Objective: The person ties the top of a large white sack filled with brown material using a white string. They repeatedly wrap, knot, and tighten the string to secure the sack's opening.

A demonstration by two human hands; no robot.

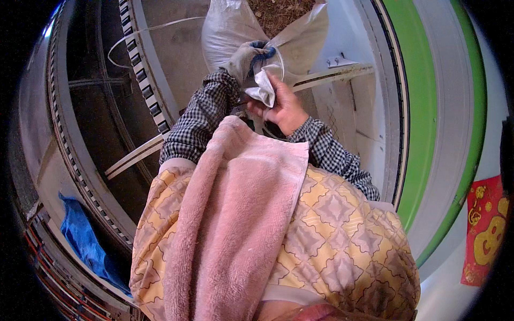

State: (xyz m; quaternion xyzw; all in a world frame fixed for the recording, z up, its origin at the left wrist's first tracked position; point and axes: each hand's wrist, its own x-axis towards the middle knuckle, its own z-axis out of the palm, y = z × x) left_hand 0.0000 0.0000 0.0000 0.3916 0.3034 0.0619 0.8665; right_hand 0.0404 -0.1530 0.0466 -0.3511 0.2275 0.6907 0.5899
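Observation:
A large white woven sack (227, 29) stands in front of me at the top of the view, with loose brown, dry plant-like matter (278, 13) showing in its mouth. My left hand (245, 61), in a pale glove with blue on the fingers, is closed on the gathered near edge of the sack. My right hand (286, 107) is bare. Between its thumb and fingers it pinches a folded white flap (262, 90), which seems to be part of the sack. A thin white cord loops beside the hands. What lies beneath them is partly hidden.
A pink towel (235, 203) hangs over my chest, above a yellow patterned garment. Pale-edged machine or belt frames (144, 80) run along the left, near a blue sheet (88, 241). Green and white curved panels (428, 117) rise on the right, by a red decorated sheet (484, 230).

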